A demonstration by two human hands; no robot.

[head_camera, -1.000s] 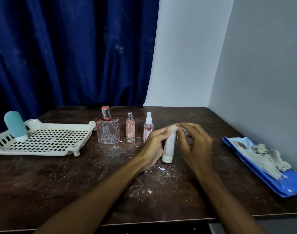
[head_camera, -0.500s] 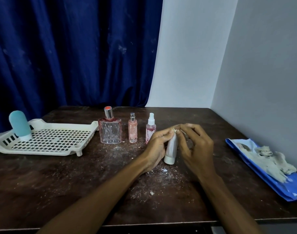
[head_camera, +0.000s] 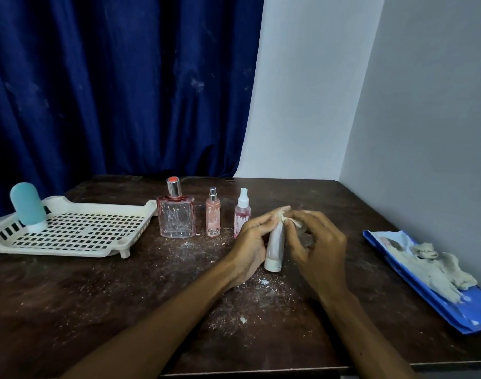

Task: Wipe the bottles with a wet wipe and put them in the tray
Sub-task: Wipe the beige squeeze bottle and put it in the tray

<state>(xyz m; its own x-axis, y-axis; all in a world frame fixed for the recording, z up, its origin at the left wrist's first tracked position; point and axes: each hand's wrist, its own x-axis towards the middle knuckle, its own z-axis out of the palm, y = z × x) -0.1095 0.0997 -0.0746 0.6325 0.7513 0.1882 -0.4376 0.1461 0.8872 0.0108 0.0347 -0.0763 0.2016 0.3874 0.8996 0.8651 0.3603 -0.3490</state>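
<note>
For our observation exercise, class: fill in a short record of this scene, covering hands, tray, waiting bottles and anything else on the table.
Being wiped: white plastic tube bottle, upright, cap end down
Left hand: left hand grips the tube's side
Right hand: right hand pinches a crumpled white wet wipe at the tube's top
In tray: teal rounded bottle, upright in the white perforated plastic tray
Waiting: square clear glass perfume bottle, slim pink spray bottle, pink spray bottle with white nozzle
Far right: blue wipes packet with used wipes on it
Surface: dark wooden table
</note>
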